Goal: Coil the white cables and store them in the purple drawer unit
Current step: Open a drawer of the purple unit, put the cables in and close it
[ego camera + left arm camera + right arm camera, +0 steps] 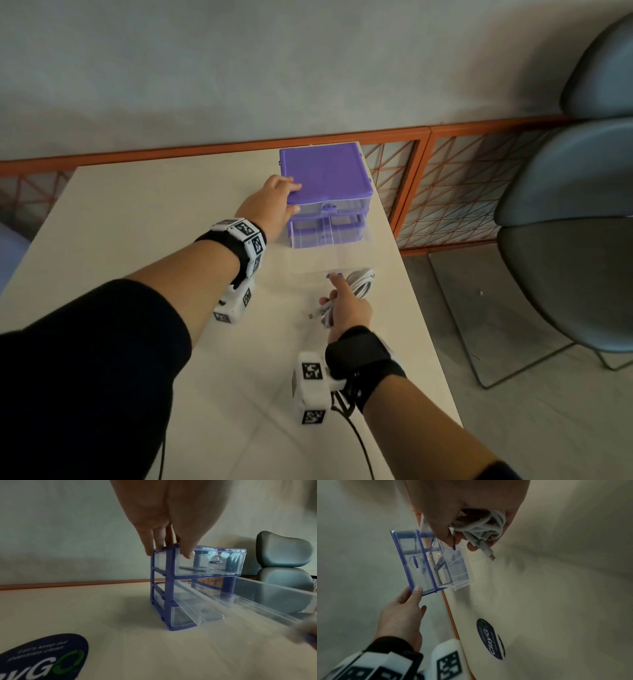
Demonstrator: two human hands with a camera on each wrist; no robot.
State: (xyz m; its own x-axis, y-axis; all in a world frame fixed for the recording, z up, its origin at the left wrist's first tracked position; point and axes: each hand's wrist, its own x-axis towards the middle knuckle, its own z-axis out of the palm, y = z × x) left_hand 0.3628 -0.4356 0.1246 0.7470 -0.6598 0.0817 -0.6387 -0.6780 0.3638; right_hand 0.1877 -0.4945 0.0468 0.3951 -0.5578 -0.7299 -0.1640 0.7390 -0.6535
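The purple drawer unit point(325, 171) stands at the table's far right. My left hand point(270, 202) grips its front left top corner, fingers point(150, 540) over the top edge and thumb on the front. A clear drawer point(329, 253) is pulled far out towards me; it looks empty. My right hand point(349, 305) holds a coiled white cable point(361, 281) in its palm, and its index finger touches the drawer's purple handle point(335, 275). In the right wrist view the coil point(481, 526) sits in the curled fingers, with a USB plug point(492, 557) sticking out.
The cream table point(137, 222) has a dark round sticker point(42, 658) near my left wrist. Its right edge runs close to the drawer unit. An orange lattice railing point(445, 188) and grey chairs point(582, 205) stand to the right.
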